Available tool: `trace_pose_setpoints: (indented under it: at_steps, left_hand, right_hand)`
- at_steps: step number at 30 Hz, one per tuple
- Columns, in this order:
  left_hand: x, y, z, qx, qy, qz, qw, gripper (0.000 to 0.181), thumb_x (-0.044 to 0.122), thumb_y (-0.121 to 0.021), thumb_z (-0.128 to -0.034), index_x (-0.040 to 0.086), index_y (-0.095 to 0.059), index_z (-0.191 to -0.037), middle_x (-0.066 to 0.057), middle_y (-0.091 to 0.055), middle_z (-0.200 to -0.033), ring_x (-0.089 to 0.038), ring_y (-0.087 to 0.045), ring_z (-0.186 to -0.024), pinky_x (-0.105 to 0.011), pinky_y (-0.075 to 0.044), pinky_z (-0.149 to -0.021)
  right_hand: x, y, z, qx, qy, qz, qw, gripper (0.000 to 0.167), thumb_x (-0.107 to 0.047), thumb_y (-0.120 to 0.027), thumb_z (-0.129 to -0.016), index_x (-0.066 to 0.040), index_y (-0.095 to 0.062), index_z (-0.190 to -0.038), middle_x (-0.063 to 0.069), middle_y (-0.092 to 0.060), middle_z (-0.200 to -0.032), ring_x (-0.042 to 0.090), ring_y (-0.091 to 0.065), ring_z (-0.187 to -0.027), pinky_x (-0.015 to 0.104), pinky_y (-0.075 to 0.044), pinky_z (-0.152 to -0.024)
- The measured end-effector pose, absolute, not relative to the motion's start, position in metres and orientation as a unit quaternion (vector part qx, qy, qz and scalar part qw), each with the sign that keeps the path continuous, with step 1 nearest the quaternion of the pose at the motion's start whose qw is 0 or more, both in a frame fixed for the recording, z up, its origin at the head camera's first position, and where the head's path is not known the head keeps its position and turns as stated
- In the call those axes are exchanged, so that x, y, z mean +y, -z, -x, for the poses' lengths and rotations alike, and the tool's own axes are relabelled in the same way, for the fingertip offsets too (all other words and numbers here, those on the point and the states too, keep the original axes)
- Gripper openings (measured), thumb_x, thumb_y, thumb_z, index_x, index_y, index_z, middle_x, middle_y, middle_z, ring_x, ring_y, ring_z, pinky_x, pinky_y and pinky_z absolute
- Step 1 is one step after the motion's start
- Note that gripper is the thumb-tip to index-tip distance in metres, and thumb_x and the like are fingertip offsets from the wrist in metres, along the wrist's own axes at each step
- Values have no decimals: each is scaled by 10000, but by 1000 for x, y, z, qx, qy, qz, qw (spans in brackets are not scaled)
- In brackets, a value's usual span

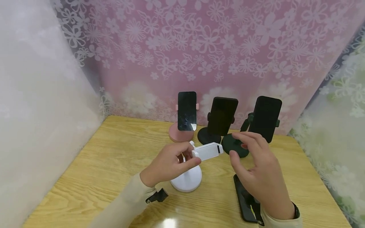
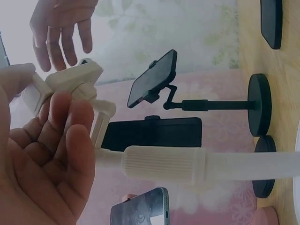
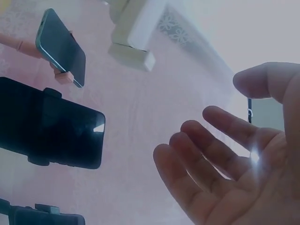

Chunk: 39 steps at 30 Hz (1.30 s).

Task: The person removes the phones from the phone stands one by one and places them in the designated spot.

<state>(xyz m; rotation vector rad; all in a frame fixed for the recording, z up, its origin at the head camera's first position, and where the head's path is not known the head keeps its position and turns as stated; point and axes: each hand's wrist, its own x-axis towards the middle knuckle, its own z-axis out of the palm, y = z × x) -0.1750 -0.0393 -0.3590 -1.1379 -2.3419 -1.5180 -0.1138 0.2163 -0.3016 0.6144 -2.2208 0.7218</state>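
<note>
A white phone stand [image 1: 186,183] stands on the table with its holder clamp [image 1: 207,152] tipped toward the right. My left hand [image 1: 166,161] pinches the left end of that clamp between thumb and fingers. In the left wrist view, the clamp [image 2: 75,79] sits at the thumb and fingertips, above the stand's ribbed pole [image 2: 164,164]. No phone is in the clamp. To its right, my right hand [image 1: 260,177] hovers with fingers relaxed and apart, holding nothing. A black phone [image 1: 240,202] lies on the table, partly hidden under that hand.
Behind, three stands hold phones upright: a pink stand [image 1: 180,134], a black stand [image 1: 209,136] and a dark green stand [image 1: 235,148]. The green base lies close to the right fingertips. Flowered curtain [image 1: 199,47] borders the wooden table [image 1: 94,177].
</note>
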Motion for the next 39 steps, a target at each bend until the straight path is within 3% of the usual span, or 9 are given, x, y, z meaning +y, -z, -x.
trace_pose_setpoints:
  at_steps: [8,15,19,24,29,39]
  left_hand:
    - [-27,371,171,-733,567,368,75,143,144,-750,-952,136,-617,-900,54,-629,-774,-79,-581,-680,-277,-543,-621]
    - [-24,377,165,-714,590,365,93,114,117,-730,-943,121,-621,-909,30,-618,-756,-74,-561,-657,-267,-524,-593]
    - [-24,372,160,-728,591,342,67,101,171,-723,-969,124,-634,-966,45,-638,-804,-84,-594,-716,-273,-544,-618]
    - [-19,367,148,-692,668,273,11,312,295,-763,-968,60,-594,-1085,-20,-658,-884,-129,-670,-791,-292,-581,-702]
    - [-14,362,137,-623,755,199,-51,327,155,-775,-954,16,-534,-1126,-46,-609,-929,-144,-692,-808,-300,-597,-787]
    - [-40,352,130,-610,776,147,-69,168,175,-628,-1046,37,-570,-1122,-31,-636,-947,-156,-594,-786,-247,-502,-664]
  right_hand:
    - [218,299,112,-841,-311,-242,372,326,-41,-707,-859,-54,-725,-1184,148,-599,-1355,341,-524,-1244,247,-363,-1046]
    - [216,301,110,-845,-314,-237,363,284,-37,-701,-866,-49,-729,-1148,145,-586,-1366,344,-502,-1264,331,-369,-1049]
    - [215,301,110,-847,-311,-238,359,265,-38,-706,-863,-44,-733,-1126,146,-586,-1358,344,-493,-1266,310,-368,-1039]
    - [213,302,111,-852,-307,-240,351,256,-54,-712,-874,-44,-733,-1129,129,-587,-1376,329,-498,-1283,390,-395,-1024]
    - [213,302,112,-854,-307,-244,341,256,-54,-717,-881,-43,-724,-1137,144,-573,-1386,346,-482,-1303,484,-402,-1004]
    - [212,302,109,-858,-309,-243,330,234,-56,-703,-903,-23,-717,-1134,165,-569,-1383,348,-470,-1326,536,-389,-1007]
